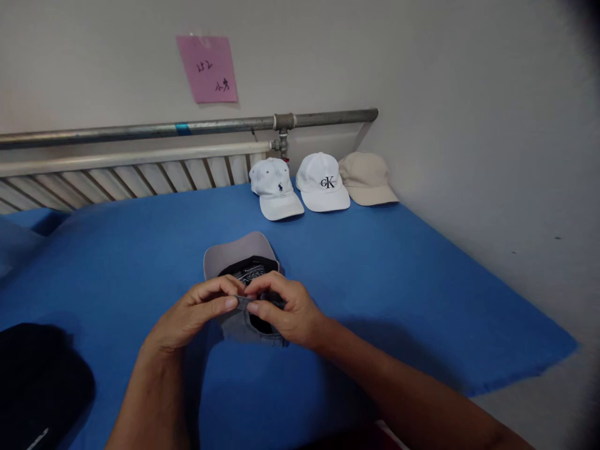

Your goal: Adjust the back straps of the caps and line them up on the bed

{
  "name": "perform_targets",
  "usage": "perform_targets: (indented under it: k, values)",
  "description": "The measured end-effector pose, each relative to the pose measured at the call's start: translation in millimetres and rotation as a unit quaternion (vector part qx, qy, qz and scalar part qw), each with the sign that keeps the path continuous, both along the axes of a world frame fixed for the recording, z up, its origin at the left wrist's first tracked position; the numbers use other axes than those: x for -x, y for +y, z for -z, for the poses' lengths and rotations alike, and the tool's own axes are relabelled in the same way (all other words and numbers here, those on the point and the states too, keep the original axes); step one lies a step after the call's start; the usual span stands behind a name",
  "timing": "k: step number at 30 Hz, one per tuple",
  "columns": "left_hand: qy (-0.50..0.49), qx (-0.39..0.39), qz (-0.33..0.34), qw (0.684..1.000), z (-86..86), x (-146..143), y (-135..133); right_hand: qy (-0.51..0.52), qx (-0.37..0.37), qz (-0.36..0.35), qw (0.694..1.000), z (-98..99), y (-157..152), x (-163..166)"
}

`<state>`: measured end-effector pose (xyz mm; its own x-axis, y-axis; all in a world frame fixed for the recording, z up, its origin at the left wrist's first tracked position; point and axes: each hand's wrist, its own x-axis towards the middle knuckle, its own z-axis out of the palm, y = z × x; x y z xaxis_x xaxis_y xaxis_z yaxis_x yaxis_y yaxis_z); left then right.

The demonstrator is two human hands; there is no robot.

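A grey baseball cap [241, 250] lies upside down on the blue cloth, its brim pointing away from me and its dark inside partly showing. My left hand [194, 309] pinches the back strap of this cap between thumb and fingers. From the other side, my right hand [288, 306] pinches the same strap, beside the opening at the cap's back. The fingertips of both hands nearly meet there and hide part of the strap, so its fastening cannot be made out.
Along the back stand a white cap with a small dark emblem [276, 187], a white cap with letters [323, 181] and a beige cap [368, 178]. A black item [42, 381] lies at the left front. Behind the blue cloth [398, 269] are a radiator [154, 178] and a metal pipe [225, 127].
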<state>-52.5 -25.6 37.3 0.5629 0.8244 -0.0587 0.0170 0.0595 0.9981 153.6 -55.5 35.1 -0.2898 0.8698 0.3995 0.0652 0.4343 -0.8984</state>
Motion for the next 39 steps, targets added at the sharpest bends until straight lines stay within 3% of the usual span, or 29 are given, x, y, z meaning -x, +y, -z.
perform_targets:
  k: [3, 8, 12, 20, 27, 39]
  values:
    - [0.017, -0.004, -0.009, 1.0, -0.7, -1.8, -0.9, 0.07, 0.091, -0.026, 0.993, -1.1, 1.9, -0.4]
    - [0.063, 0.035, 0.009, 0.997, -4.7, -7.7, -0.2, 0.185, 0.218, -0.068, 0.956, -1.9, 11.7, -6.5]
    - [0.129, 0.026, 0.043, 0.99, -6.0, -7.6, 0.5, 0.205, 0.255, -0.084, 0.941, 1.6, 18.4, -10.8]
    - [0.074, 0.071, -0.003, 0.995, -10.6, -15.3, -2.3, 0.258, 0.36, -0.124, 0.888, 0.2, 17.1, -8.4]
    - [0.031, 0.1, -0.045, 0.993, -4.9, -20.7, -2.1, 0.198, 0.375, -0.11, 0.899, -2.3, 16.7, -10.0]
    - [0.022, 0.117, -0.06, 0.991, -0.6, -19.5, -0.3, 0.163, 0.329, -0.061, 0.928, -2.5, 15.2, -7.1]
